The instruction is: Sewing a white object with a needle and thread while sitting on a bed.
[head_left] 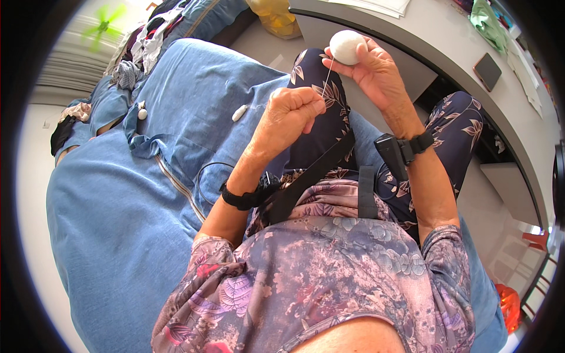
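My right hand (376, 70) holds a round white ball (347, 47) between thumb and fingers, up near the desk edge. A thin pale thread (328, 77) runs taut down from the ball to my left hand (289, 116), which is closed on it. To the left of that hand, a small white oblong bundle (239, 113) lies on the blue cloth (194, 70). A faint wispy strand trails from this bundle towards my left hand. Whether it is the same thread, I cannot tell.
A white desk (435, 50) curves along the right, with a dark phone (487, 72) and green cloth (487, 26) on it. Clothes (156, 38) are heaped at far left. A small white object (142, 112) lies on the blue cloth. A yellow bag (273, 17) stands behind.
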`<state>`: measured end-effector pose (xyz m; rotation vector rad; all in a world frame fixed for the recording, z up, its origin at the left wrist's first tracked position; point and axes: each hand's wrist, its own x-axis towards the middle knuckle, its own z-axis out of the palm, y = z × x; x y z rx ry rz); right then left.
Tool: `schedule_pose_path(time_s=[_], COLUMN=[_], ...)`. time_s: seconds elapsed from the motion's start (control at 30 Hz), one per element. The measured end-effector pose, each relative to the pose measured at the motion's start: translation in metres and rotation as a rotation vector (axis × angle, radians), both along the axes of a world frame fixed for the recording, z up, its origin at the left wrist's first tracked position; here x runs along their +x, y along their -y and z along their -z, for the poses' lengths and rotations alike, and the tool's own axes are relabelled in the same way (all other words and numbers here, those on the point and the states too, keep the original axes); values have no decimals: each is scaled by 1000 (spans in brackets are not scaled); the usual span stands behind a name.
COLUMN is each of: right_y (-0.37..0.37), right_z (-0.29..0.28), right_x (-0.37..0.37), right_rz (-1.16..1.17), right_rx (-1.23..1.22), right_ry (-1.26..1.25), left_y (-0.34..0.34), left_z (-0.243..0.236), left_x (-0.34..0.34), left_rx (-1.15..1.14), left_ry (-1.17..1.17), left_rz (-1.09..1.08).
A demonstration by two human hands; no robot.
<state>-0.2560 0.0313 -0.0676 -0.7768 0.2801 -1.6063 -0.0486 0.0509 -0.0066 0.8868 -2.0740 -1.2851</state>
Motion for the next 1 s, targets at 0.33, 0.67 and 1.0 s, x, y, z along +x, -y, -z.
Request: schedule_pose_path(time_s=[0.33, 0.67, 1.0], right_y=[-15, -24, -21], right_z=[-12, -23, -19], right_x=[17, 19, 14], right_rz=[82, -132, -174], right_rx=[15, -66, -106], right_ry=[-668, -640, -455], left_y=[29, 62, 42], left_z=[-31, -6, 3], left_x=[-3, -5, -3], left_rx=[-324, -425, -44], left_ry=[51, 58, -5], left_rz=[-45, -150, -208])
